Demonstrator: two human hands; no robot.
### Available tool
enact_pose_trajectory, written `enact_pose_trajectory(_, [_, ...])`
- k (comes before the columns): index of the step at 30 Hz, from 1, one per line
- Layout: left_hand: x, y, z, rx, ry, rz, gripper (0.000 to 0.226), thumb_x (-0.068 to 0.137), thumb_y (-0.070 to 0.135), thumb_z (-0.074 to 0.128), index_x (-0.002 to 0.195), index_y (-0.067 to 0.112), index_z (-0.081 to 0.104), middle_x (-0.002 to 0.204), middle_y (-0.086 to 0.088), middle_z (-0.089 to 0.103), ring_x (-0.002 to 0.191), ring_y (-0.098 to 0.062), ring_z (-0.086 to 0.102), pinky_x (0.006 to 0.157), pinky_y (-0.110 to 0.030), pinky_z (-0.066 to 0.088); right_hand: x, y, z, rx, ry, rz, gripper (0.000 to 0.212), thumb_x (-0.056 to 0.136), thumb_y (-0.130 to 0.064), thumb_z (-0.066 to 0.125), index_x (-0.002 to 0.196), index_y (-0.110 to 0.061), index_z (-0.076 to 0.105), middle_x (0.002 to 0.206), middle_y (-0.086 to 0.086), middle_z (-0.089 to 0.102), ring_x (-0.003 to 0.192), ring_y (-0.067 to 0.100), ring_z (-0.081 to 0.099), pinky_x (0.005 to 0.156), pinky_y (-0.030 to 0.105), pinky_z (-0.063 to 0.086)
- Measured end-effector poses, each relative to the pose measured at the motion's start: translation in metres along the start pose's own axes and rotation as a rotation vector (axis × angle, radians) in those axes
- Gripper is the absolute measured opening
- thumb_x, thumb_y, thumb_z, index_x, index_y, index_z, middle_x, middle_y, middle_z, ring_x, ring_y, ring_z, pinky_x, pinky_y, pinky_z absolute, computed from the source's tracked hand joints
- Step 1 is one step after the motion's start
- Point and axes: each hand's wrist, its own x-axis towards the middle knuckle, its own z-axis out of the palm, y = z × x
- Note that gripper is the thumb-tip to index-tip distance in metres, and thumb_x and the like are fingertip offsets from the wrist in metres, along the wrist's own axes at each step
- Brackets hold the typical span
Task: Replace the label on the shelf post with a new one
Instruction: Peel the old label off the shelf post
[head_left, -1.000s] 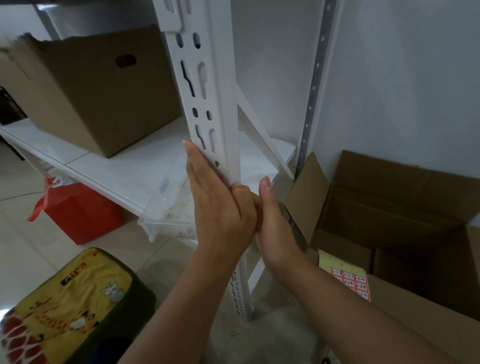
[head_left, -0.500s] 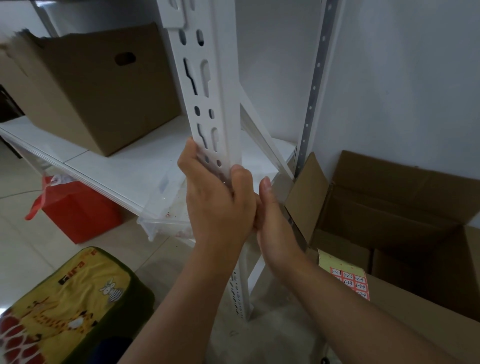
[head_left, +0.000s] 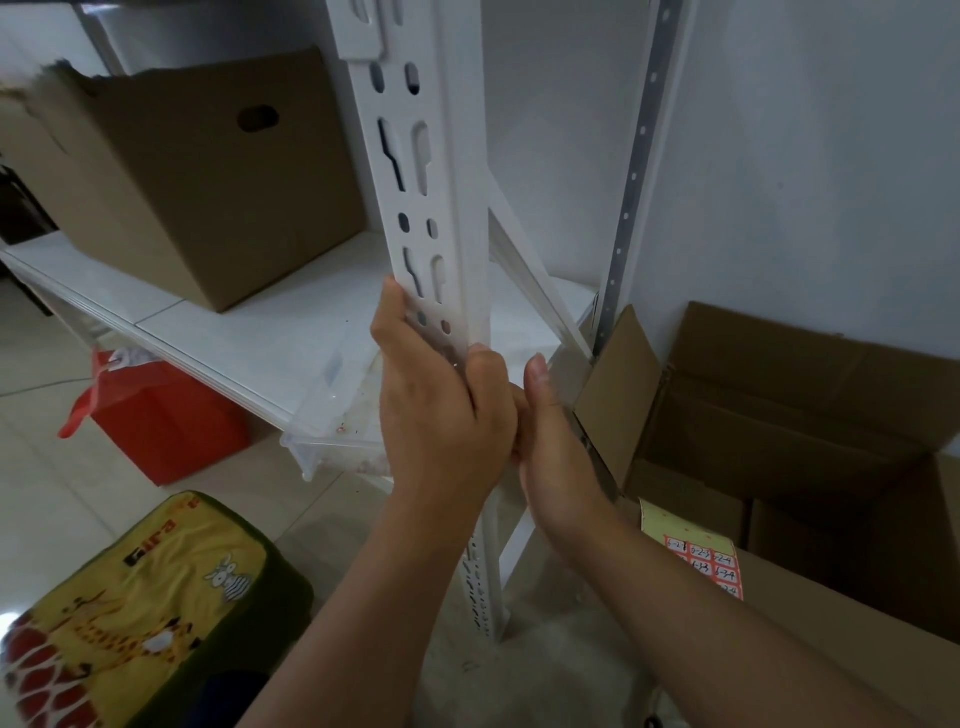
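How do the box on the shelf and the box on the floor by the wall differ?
The box on the shelf shows a closed side with an oval handle hole; the box on the floor stands with its flaps open. The shelf box's top edge looks torn; a label sheet rests at the floor box's edge. Both are plain brown cardboard.

A storeroom: white slotted shelving (head_left: 431, 208), cardboard boxes (head_left: 208, 176) and tiled floor (head_left: 31, 467).

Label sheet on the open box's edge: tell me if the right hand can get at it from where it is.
Probably yes. The label sheet lies uncovered on the cardboard box just beside the right forearm, and the right hand, at the shelf post, appears to hold nothing.
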Motion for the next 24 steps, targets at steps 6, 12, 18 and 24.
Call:
enact_pose_trajectory(6, [-0.005, -0.005, 0.000, 0.016, -0.022, 0.019, 0.064, 0.090, 0.011, 0.045, 0.144, -0.005, 0.016, 0.104, 0.010, 0.042, 0.081, 0.002, 0.051, 0.063, -0.013, 0.045, 0.000, 0.001, -0.001, 0.001, 0.000, -0.003, 0.062, 0.084, -0.062, 0.017, 0.093, -0.033, 0.072, 0.096, -0.010, 0.075, 0.098, -0.001, 0.066, 0.078, 0.011, 0.050])
enact_pose_trajectory(12, [-0.008, -0.010, 0.003, -0.010, -0.025, 0.040, 0.070, 0.090, 0.000, 0.050, 0.147, -0.006, 0.010, 0.117, 0.021, 0.032, 0.092, 0.015, 0.047, 0.074, -0.006, 0.043, 0.001, 0.003, -0.002, 0.024, 0.005, 0.001, 0.064, 0.083, -0.063, 0.019, 0.097, -0.029, 0.072, 0.100, -0.002, 0.075, 0.100, 0.004, 0.067, 0.081, 0.017, 0.051])
enact_pose_trajectory(18, [-0.010, -0.013, 0.007, -0.025, -0.020, 0.053, 0.071, 0.087, -0.007, 0.049, 0.146, -0.010, 0.010, 0.125, 0.022, 0.023, 0.103, 0.026, 0.038, 0.082, 0.002, 0.035, 0.001, 0.004, -0.002, 0.029, 0.007, -0.004, 0.064, 0.084, -0.061, 0.019, 0.099, -0.027, 0.071, 0.101, -0.002, 0.074, 0.101, 0.003, 0.066, 0.082, 0.016, 0.051])
enact_pose_trajectory(24, [-0.012, -0.017, 0.008, -0.017, -0.052, 0.058, 0.077, 0.085, -0.011, 0.052, 0.147, -0.011, 0.005, 0.128, 0.025, 0.014, 0.112, 0.031, 0.026, 0.088, 0.005, 0.029, 0.000, 0.003, -0.002, 0.021, 0.006, 0.000, 0.063, 0.083, -0.062, 0.019, 0.099, -0.029, 0.071, 0.098, -0.008, 0.074, 0.100, -0.001, 0.065, 0.080, 0.012, 0.049])
